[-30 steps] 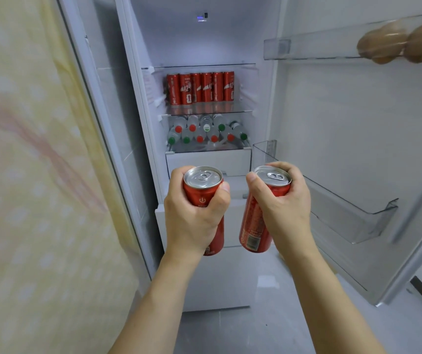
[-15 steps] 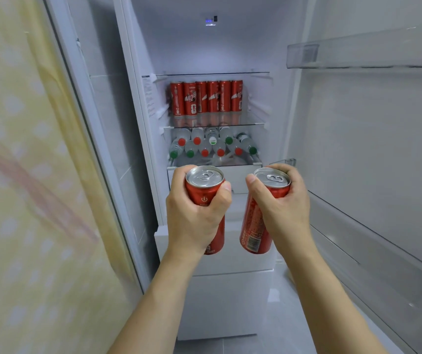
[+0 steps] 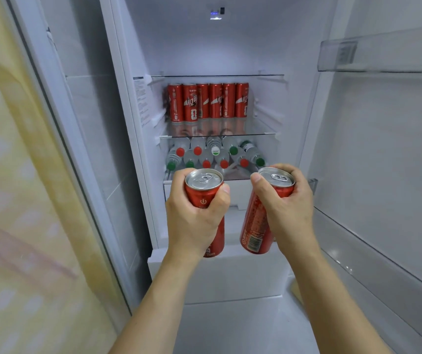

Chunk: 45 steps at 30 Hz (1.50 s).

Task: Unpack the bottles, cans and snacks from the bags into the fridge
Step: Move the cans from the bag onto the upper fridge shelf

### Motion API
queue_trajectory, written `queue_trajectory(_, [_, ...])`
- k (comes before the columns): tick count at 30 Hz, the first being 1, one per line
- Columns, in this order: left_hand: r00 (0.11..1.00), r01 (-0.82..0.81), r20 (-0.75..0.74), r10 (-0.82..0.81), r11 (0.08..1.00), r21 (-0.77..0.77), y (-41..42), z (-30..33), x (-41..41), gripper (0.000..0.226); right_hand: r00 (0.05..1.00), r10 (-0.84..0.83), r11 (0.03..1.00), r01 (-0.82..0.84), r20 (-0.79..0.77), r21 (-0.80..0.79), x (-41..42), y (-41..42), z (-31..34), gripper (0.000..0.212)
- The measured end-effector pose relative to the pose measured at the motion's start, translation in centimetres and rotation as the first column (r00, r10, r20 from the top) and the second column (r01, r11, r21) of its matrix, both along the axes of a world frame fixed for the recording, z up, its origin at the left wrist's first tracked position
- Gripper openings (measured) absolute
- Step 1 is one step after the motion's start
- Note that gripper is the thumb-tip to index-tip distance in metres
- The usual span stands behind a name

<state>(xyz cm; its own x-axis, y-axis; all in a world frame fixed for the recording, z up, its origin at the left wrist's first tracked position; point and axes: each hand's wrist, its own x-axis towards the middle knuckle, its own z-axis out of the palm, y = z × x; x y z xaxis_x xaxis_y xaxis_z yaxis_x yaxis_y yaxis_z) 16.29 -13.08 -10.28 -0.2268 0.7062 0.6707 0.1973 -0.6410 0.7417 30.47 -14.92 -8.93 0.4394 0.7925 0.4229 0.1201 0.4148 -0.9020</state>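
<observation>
- The left hand (image 3: 194, 221) grips a slim red can (image 3: 206, 200) upright, fingers and thumb curled round its upper body; its silver lid with the pull tab faces up, and a small white power-like mark shows on the red side.
- The right hand (image 3: 285, 208) grips a second red can (image 3: 258, 226), fingers wrapped round its top part, the can tilted with its base toward the left hand; a white barcode panel and small print show near its base.
- The two held cans are apart, side by side in front of the open fridge (image 3: 217, 47), level with the front edge of its white drawer (image 3: 238, 198).
- On the middle glass shelf (image 3: 217, 135) a row of six matching red cans (image 3: 208, 102) stands upright toward the back edge, touching one another.
- Beneath that shelf, clear bottles (image 3: 215, 155) lie on their sides, red and green caps facing outward.
- On the right, the open door (image 3: 388, 162) carries a clear door bin (image 3: 383, 54) near its top edge.
- A yellowish patterned curtain (image 3: 25, 200) fills the left side.
</observation>
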Motion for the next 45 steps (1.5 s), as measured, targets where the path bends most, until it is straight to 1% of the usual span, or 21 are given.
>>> queue_trajectory(6, [0.999,-0.048,0.019,0.048,0.999,0.003,4.0,0.6,2.4,0.045,0.999,0.029,1.0,-0.029,0.019,0.012,2.1,4.9,0.8,0.027])
queue_trajectory(9, [0.994,-0.102,0.032,0.101,0.995,0.01,6.2,1.1,3.0,0.045,0.999,0.038,0.999,-0.038,0.005,0.032,2.9,7.7,1.3,0.03])
queue_trajectory(15, [0.993,-0.107,0.041,0.106,0.994,0.002,10.5,1.8,3.2,0.04,0.996,0.089,0.995,-0.09,0.008,0.036,3.1,12.4,1.7,0.031])
queue_trajectory(18, [0.995,-0.082,0.059,0.081,0.996,0.024,12.9,2.6,3.4,0.037,0.996,0.093,0.994,-0.092,-0.016,0.05,2.9,14.9,2.1,0.029])
queue_trajectory(24, [0.997,-0.054,0.062,0.049,0.996,0.068,18.7,4.1,2.5,0.042,0.997,0.082,0.995,-0.081,-0.014,0.049,2.3,20.5,3.7,0.036])
queue_trajectory(29, [0.995,-0.058,0.087,0.05,0.993,0.099,24.1,6.6,1.3,0.033,0.998,0.057,0.993,-0.054,-0.029,0.105,1.2,25.7,6.3,0.036])
queue_trajectory(31, [0.995,-0.048,0.097,0.039,0.995,0.091,26.4,7.3,1.0,0.03,0.998,0.054,0.991,-0.051,-0.022,0.125,0.8,27.7,7.2,0.037])
queue_trajectory(34, [0.998,-0.015,0.063,0.011,0.997,0.079,29.7,7.9,0.6,0.03,0.999,0.042,0.989,-0.042,0.001,0.14,0.2,30.4,8.2,0.036])
queue_trajectory(38, [0.998,0.003,0.057,-0.007,0.998,0.066,33.1,8.6,0.6,0.033,0.999,0.039,0.992,-0.043,0.034,0.118,-0.1,33.8,8.9,0.034])
queue_trajectory(42, [0.998,0.017,0.06,-0.02,0.999,0.049,35.6,8.9,1.2,0.033,0.997,0.024,0.995,-0.031,0.072,0.094,0.1,36.8,8.9,0.04])
queue_trajectory(45, [0.999,0.012,0.051,-0.014,0.999,0.034,37.2,8.9,1.8,0.035,0.996,0.025,0.995,-0.033,0.087,0.091,0.3,38.6,8.9,0.04])
